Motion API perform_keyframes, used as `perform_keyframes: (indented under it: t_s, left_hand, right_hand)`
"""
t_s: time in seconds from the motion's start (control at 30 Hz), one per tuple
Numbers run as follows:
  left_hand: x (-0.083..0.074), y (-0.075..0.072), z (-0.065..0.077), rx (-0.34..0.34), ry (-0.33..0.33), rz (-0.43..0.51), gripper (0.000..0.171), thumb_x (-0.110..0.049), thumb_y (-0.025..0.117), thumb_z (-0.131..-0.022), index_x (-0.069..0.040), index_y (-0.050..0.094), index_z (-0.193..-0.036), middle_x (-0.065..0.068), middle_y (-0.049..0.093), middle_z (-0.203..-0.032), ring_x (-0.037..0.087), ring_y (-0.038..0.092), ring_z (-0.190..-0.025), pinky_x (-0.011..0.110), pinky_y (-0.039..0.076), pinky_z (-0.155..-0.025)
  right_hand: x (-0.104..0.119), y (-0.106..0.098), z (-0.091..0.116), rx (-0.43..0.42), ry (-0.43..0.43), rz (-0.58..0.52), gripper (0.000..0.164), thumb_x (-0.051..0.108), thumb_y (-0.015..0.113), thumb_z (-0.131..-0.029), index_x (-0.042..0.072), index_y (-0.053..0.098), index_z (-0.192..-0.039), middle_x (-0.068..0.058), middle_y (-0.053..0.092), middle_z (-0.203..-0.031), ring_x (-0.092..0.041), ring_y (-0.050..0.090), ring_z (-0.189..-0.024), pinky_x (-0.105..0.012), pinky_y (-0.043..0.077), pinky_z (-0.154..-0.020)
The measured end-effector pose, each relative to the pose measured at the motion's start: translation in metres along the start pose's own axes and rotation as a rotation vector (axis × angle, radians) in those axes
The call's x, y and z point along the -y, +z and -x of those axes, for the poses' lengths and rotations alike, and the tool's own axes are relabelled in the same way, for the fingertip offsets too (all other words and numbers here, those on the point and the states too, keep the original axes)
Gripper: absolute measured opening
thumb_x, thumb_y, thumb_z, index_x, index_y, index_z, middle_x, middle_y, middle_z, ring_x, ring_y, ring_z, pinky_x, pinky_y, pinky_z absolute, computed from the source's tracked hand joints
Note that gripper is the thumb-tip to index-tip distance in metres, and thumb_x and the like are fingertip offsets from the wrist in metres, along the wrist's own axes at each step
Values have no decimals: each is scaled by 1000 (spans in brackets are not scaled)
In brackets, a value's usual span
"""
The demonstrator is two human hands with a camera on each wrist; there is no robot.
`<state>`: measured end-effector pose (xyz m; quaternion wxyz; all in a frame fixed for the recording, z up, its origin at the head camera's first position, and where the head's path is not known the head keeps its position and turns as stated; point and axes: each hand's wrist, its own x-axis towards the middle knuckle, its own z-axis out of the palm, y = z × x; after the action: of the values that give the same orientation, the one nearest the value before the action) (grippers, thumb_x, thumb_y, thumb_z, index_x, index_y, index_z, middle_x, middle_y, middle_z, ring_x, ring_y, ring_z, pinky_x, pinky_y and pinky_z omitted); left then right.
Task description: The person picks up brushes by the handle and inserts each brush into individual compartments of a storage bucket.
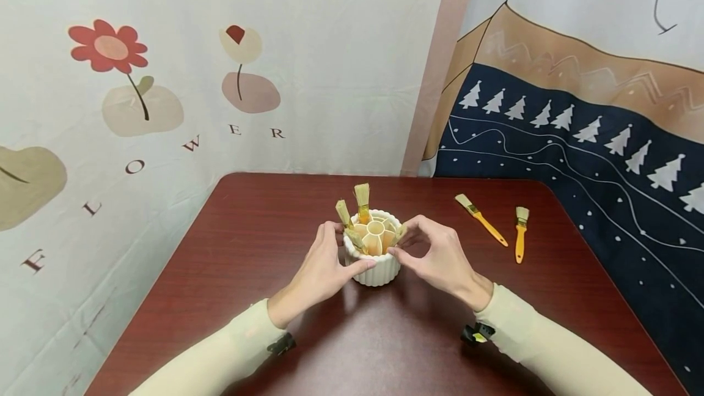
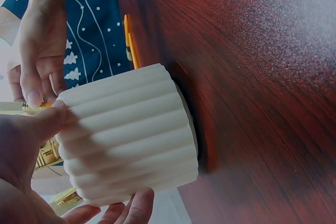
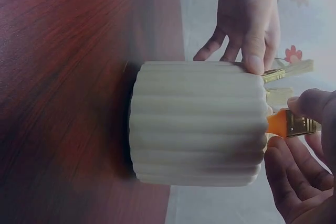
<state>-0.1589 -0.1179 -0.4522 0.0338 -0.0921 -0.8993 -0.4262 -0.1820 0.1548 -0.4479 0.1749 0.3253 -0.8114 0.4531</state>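
Observation:
A white ribbed brush holder (image 1: 379,275), divided inside into petal-like compartments around a central ring, stands upright on the table. My left hand (image 1: 321,264) holds its left side, with the thumb at the rim and the fingers around the wall in the left wrist view. My right hand (image 1: 442,255) pinches a paintbrush (image 3: 301,124) by its metal band at the right rim; the orange handle goes down into the holder, its lower part hidden. Other paintbrushes stand bristles up in the holder: one at the back (image 1: 362,197), and two on the left, one leaning outward (image 1: 343,211).
Two yellow-handled paintbrushes lie to the right on the dark red table (image 1: 242,261), one slanted (image 1: 484,222) and one nearly straight (image 1: 520,234). Behind the table hang a light flower-print curtain (image 1: 341,66) and a navy tree-print cloth (image 1: 550,157).

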Motion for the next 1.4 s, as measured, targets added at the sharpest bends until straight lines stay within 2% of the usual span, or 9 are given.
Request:
perform_keyframes:
  t_s: [0.1,0.2,0.4,0.57,0.87,1.4]
  left_hand:
    - [0,0,0,1,1,-2,89,-48,102,-90,-2,53,-148,16,63,-139,34,73,-120,42,60,-101]
    - [0,0,0,0,3,-7,89,-49,102,-90,-2,54,-148,15,63,-139,34,73,-120,41,60,-101]
    - [0,0,0,-3,4,-9,87,-49,102,-90,-2,54,-146,15,63,-139,34,73,-120,42,60,-101]
    - [-1,0,0,-2,2,-12,88,-49,102,-90,-2,54,-147,15,63,-138,34,73,-119,41,59,-100]
    - [-1,0,0,-5,4,-16,87,-49,101,-91,-2,54,-147,15,63,-138,35,71,-119,42,59,-100]
    - [1,-1,0,9,37,1,84,-46,101,-93,-3,55,-148,16,63,-142,34,77,-124,47,63,-106]
  right_hand:
    - [-1,2,1,8,-9,27,38,4,101,-88,14,74,-113,0,83,-101,-21,84,-85,-32,72,-78]
    - [-2,3,2,8,-21,50,39,5,102,-87,14,74,-112,-1,82,-99,-22,83,-84,-34,72,-75]
    - [-2,4,1,-9,-52,98,41,7,104,-86,14,74,-113,-2,80,-97,-16,80,-84,-38,71,-72]
    - [-4,3,3,-12,-67,133,43,10,106,-84,15,75,-113,-2,76,-97,-13,75,-83,-31,68,-73]
    - [-7,2,4,13,-60,140,44,16,107,-85,16,75,-115,-2,75,-98,-11,74,-84,-24,65,-74]
    - [-11,-8,7,39,-20,161,48,20,108,-85,17,79,-124,0,80,-110,-14,76,-96,-28,68,-83]
